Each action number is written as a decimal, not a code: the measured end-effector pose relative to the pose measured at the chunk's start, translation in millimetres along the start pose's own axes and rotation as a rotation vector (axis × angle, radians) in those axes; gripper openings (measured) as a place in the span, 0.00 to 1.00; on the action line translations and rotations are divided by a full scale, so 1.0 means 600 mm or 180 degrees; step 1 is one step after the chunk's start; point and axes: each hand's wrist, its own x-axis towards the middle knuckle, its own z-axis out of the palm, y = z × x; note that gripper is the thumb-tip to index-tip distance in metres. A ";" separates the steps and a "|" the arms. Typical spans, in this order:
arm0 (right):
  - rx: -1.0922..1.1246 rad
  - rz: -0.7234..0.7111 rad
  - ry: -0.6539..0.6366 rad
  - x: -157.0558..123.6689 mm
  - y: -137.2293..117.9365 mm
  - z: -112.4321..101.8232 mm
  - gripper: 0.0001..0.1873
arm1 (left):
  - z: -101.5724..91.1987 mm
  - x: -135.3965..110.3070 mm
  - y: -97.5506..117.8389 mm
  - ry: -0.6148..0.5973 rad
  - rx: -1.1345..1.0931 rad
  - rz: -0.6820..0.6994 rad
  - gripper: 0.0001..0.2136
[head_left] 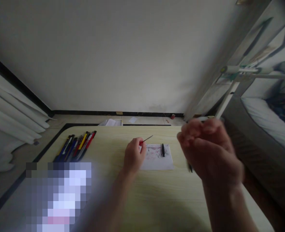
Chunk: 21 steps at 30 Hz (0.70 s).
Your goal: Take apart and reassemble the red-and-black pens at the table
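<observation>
Pale wood-grain desk (110,137) stands before a grey wall (132,64). Left hand (134,153) pinches a thin red-ended rod (147,139), slanting far and right. Right hand (207,148) is raised and clenched; contents, if any, cannot be told. Black pen-shaped piece (163,150) lies on marked paper (154,164), right of the left hand, the nearer one; its long axis runs near to far.

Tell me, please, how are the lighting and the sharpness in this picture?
Head view: dim light, soft shadow on the pale yellow wood-grain table; head view: raised bare right hand blurred, bare left hand sharper; head view: bright lower-left area pixelated.
</observation>
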 end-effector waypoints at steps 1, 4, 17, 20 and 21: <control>0.0090 0.0023 -0.0034 0.010 0.007 0.007 0.10 | 0.000 0.000 0.000 0.0014 -0.0003 0.0014 0.05; 0.0346 0.0279 -0.0040 0.033 0.056 0.010 0.11 | -0.002 0.001 0.002 -0.0011 -0.0024 -0.0002 0.04; 0.0760 0.0966 -0.0269 0.035 0.150 -0.040 0.10 | -0.004 -0.003 0.005 -0.0047 -0.0180 0.0156 0.06; 0.0864 0.0937 -0.0398 0.032 0.154 -0.041 0.10 | -0.005 -0.005 0.007 -0.0006 -0.0248 0.0231 0.07; 0.0882 0.0952 -0.0443 0.031 0.156 -0.041 0.10 | -0.005 -0.005 0.008 -0.0007 -0.0283 0.0260 0.07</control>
